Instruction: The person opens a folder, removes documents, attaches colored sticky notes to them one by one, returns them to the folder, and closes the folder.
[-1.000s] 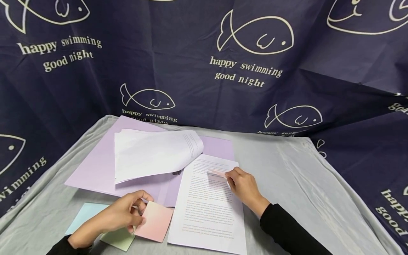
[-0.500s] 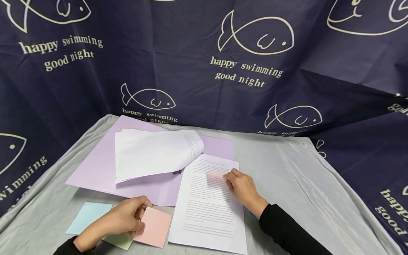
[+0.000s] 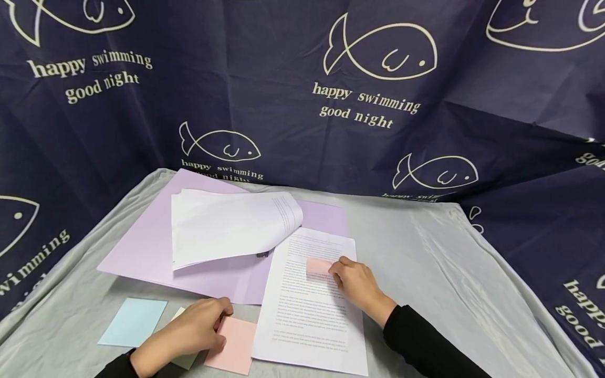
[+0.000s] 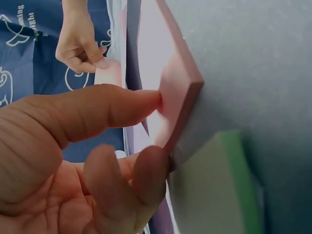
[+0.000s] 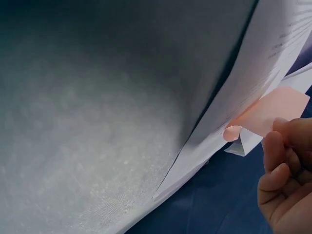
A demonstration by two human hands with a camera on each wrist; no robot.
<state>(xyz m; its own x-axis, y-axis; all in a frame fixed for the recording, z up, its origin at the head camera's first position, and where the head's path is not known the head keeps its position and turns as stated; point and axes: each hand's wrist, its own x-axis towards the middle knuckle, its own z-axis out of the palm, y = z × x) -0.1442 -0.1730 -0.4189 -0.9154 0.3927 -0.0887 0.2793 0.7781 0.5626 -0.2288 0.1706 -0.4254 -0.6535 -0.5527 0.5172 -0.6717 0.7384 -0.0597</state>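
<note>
My left hand (image 3: pixel 196 328) pinches a pink sticky note pad (image 3: pixel 235 346) low over the table. In the left wrist view the thumb presses on the top face of the pad (image 4: pixel 156 53), and fingers meet its edge. Between thumb and fingers, my right hand (image 3: pixel 356 281) holds a single pink sticky note (image 3: pixel 317 266) over the upper half of a printed page (image 3: pixel 307 328). The right wrist view shows this note (image 5: pixel 268 109) with one end curled. A green sticky note pad (image 3: pixel 186 362) lies partly hidden under the left hand and wrist.
A blue sticky note pad (image 3: pixel 134 323) lies at the left front. An open purple folder (image 3: pixel 137 247) spreads behind, with turned-over white pages (image 3: pixel 227 226) and a dark clip (image 3: pixel 262 254). Grey cloth (image 3: pixel 416 252) covers the table; a navy printed curtain (image 3: pixel 283 79) hangs behind.
The left hand has moved slightly right and towards the front, lowering the pink pad. The right hand has shifted slightly down the page, and the held note now shows more of its face.
</note>
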